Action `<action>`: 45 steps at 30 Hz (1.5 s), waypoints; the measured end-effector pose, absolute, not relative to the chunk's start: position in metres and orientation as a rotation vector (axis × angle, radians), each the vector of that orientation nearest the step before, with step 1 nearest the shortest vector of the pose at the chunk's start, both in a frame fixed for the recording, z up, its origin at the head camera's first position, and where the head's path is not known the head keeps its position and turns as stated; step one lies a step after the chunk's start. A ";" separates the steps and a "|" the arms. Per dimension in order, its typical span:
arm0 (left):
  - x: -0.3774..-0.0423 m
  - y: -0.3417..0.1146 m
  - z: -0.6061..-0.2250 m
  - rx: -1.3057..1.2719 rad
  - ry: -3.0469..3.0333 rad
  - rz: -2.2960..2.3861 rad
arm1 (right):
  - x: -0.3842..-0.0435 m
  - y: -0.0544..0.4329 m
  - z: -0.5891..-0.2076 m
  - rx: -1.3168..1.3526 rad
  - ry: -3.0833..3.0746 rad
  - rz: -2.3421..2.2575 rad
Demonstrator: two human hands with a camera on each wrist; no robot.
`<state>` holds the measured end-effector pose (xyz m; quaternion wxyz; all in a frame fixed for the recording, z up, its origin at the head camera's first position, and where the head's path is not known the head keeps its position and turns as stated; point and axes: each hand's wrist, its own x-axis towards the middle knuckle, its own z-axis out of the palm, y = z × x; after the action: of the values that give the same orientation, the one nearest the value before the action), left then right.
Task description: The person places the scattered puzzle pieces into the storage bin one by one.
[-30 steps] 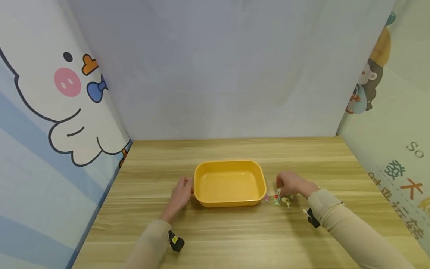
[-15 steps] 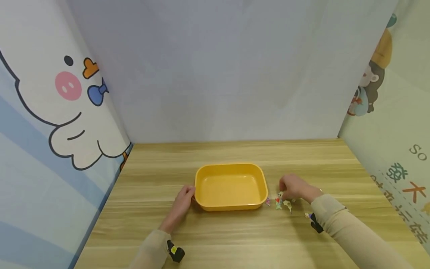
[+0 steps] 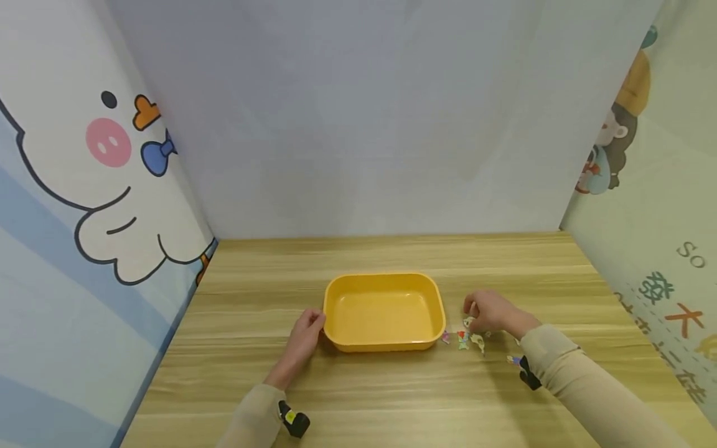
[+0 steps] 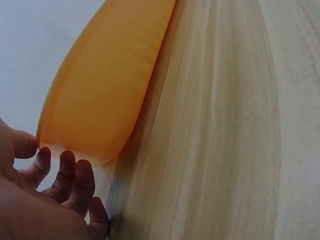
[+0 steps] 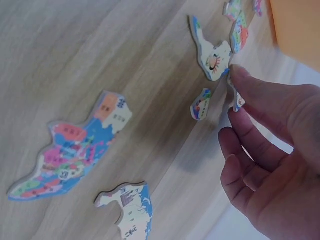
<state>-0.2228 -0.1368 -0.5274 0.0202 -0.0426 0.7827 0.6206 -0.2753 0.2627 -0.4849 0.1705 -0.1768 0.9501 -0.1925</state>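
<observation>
A yellow plastic basin stands on the wooden table. At its left end my left hand pinches the rim; in the left wrist view the thumb and index fingertip meet at the edge, the other fingers curled beneath. Right of the basin, my right hand is low over small printed puzzle pieces. In the right wrist view its thumb and index finger pinch a thin puzzle piece, seen nearly edge-on. Close by lie a cream piece with a long tail and a small blue-green piece.
Under the right forearm lie a large map-like piece and a hook-shaped piece. A red-and-green piece and a pink piece lie towards the basin. A white curtain hangs behind the table.
The head view has shifted slightly. My left hand stays at the basin's left end, and the right hand keeps its place over the puzzle pieces with only slight finger movement.
</observation>
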 end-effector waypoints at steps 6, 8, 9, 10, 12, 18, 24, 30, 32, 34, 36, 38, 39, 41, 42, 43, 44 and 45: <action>-0.220 -0.137 -0.524 -0.134 2.490 1.854 | -0.276 0.265 -0.486 -0.527 2.727 -0.533; -0.220 -0.136 -0.523 -0.137 2.482 1.853 | -0.275 0.266 -0.486 -0.554 2.745 -0.532; -0.220 -0.136 -0.523 -0.137 2.480 1.853 | -0.275 0.267 -0.486 -0.568 2.753 -0.537; -0.220 -0.135 -0.523 -0.137 2.475 1.856 | -0.274 0.268 -0.486 -0.573 2.756 -0.545; -0.220 -0.135 -0.523 -0.136 2.463 1.862 | -0.273 0.270 -0.485 -0.580 2.759 -0.569; -0.220 -0.135 -0.525 -0.130 2.438 1.883 | -0.274 0.274 -0.485 -0.601 2.745 -0.620; -0.220 -0.135 -0.526 -0.125 2.433 1.891 | -0.273 0.278 -0.485 -0.576 2.731 -0.665; -0.218 -0.134 -0.524 -0.111 2.420 1.895 | -0.270 0.280 -0.478 -0.521 2.684 -0.802; -0.218 -0.133 -0.524 -0.096 2.419 1.899 | -0.271 0.281 -0.475 -0.515 2.663 -0.851; -0.217 -0.133 -0.524 -0.089 2.411 1.906 | -0.271 0.281 -0.473 -0.503 2.647 -0.888; -0.217 -0.133 -0.524 -0.081 2.407 1.907 | -0.271 0.282 -0.470 -0.497 2.635 -0.910; -0.217 -0.134 -0.524 -0.083 2.402 1.907 | -0.272 0.282 -0.468 -0.474 2.635 -0.917; -0.217 -0.134 -0.525 -0.080 2.402 1.904 | -0.272 0.281 -0.466 -0.459 2.641 -0.923; -0.217 -0.135 -0.525 -0.073 2.409 1.896 | -0.273 0.280 -0.463 -0.442 2.649 -0.932; -0.217 -0.135 -0.525 -0.070 2.411 1.892 | -0.273 0.279 -0.462 -0.441 2.654 -0.934; -0.217 -0.135 -0.525 -0.071 2.414 1.888 | -0.274 0.278 -0.460 -0.435 2.659 -0.938; -0.217 -0.135 -0.525 -0.072 2.416 1.885 | -0.274 0.276 -0.459 -0.433 2.664 -0.946; -0.217 -0.135 -0.525 -0.073 2.421 1.880 | -0.274 0.275 -0.457 -0.432 2.668 -0.945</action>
<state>-0.2169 -0.1353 -0.5246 0.0377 -0.0238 0.7889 0.6128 -0.2743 0.2751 -0.4570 0.1387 -0.1494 0.9229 -0.3267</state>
